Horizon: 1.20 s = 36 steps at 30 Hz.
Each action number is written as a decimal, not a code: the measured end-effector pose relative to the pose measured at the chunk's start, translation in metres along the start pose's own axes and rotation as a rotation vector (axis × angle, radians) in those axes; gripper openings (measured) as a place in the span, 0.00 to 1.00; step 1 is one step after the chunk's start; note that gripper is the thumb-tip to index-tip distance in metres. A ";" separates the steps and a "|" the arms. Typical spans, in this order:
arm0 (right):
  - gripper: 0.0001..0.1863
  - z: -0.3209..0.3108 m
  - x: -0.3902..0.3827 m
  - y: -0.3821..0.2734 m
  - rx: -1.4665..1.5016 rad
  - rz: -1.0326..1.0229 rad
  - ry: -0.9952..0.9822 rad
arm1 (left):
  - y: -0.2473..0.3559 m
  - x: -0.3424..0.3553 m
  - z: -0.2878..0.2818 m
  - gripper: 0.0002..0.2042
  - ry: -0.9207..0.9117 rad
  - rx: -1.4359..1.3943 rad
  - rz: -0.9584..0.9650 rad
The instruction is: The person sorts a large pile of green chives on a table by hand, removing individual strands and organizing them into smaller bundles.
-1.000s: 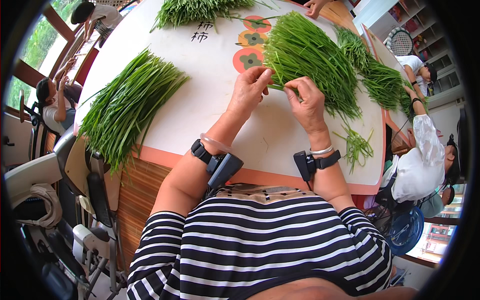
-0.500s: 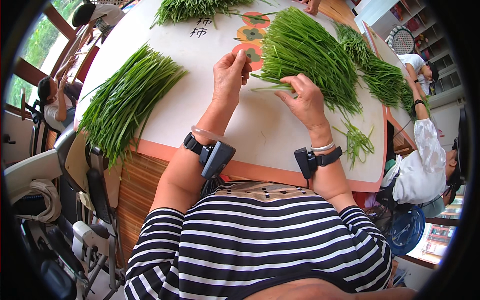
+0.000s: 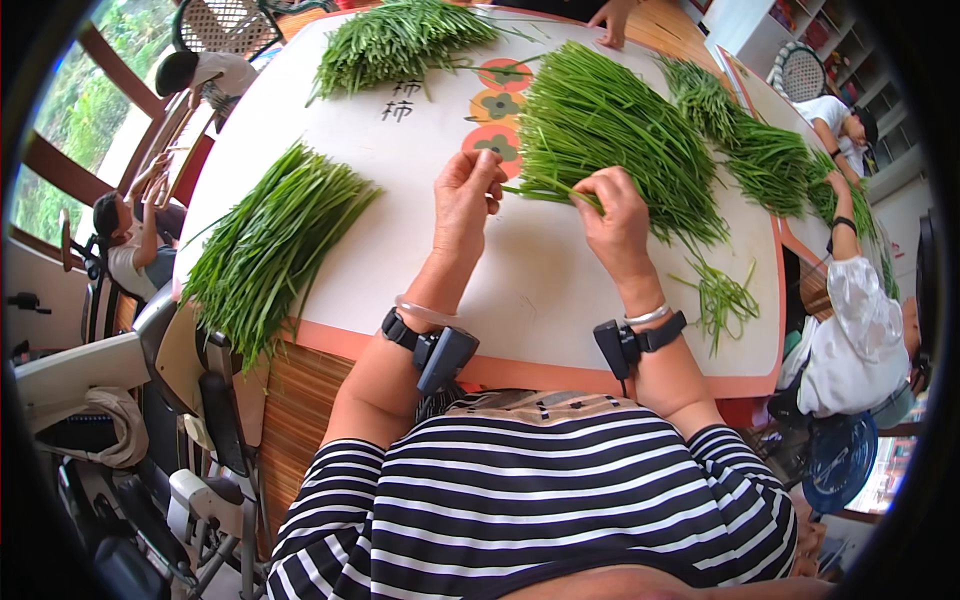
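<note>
My left hand (image 3: 462, 205), fingers curled into a pinch, is raised at the middle of the white mat (image 3: 530, 270), below a printed flower; I cannot make out what it holds. To its right, my right hand (image 3: 613, 220) pinches a few long green leaves at the near edge of a big pile of chive-like greens (image 3: 625, 130). Another bundle of greens (image 3: 270, 240) lies at the left, and a few loose strands (image 3: 722, 300) lie to the right of my right hand. Both wrists carry black strapped devices.
More greens lie at the back (image 3: 400, 45) and along the right (image 3: 760, 165). Other people work at the right (image 3: 845, 330) and left (image 3: 135, 260); another person's hand (image 3: 610, 25) is at the far edge. Chairs (image 3: 195, 430) stand at the lower left.
My hands have drawn apart, the left moving leftward from the right. The right one's fingers loosened half a second ago and are now closed on leaves again. The whole view has shifted slightly.
</note>
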State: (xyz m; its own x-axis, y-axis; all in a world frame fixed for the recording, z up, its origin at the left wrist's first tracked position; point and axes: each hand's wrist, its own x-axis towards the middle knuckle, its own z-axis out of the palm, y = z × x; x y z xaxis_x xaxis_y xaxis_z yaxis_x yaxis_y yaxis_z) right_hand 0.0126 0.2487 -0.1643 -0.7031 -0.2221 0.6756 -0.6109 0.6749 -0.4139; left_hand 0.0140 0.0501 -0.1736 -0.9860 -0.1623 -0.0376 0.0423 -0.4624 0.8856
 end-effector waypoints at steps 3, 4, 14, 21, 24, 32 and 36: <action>0.08 -0.001 0.001 -0.004 0.025 -0.011 0.060 | 0.000 -0.006 0.006 0.11 -0.217 0.102 0.002; 0.08 -0.001 0.000 -0.002 0.025 -0.012 0.060 | -0.001 -0.010 0.010 0.13 -0.290 0.148 0.009; 0.12 0.011 -0.001 -0.010 0.009 -0.117 -0.020 | -0.018 -0.007 0.010 0.14 -0.246 0.126 -0.086; 0.21 0.010 -0.001 -0.015 0.001 -0.105 -0.054 | -0.022 -0.004 0.010 0.07 -0.200 0.128 0.031; 0.28 0.007 -0.005 -0.011 -0.030 -0.061 -0.042 | -0.015 -0.007 0.008 0.05 -0.121 0.135 0.151; 0.16 0.001 -0.014 0.008 -0.033 -0.017 -0.020 | 0.065 -0.044 0.021 0.04 -0.106 -0.113 0.377; 0.14 -0.014 -0.012 0.009 0.072 -0.014 -0.161 | 0.115 -0.050 -0.009 0.05 -0.188 -0.436 0.288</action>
State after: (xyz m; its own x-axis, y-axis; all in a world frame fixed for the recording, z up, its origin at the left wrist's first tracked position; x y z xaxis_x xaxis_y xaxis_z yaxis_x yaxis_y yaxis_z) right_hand 0.0204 0.2675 -0.1680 -0.7400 -0.3452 0.5772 -0.6415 0.6200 -0.4517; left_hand 0.0698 -0.0031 -0.0745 -0.9349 -0.1960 0.2960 0.3379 -0.7471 0.5725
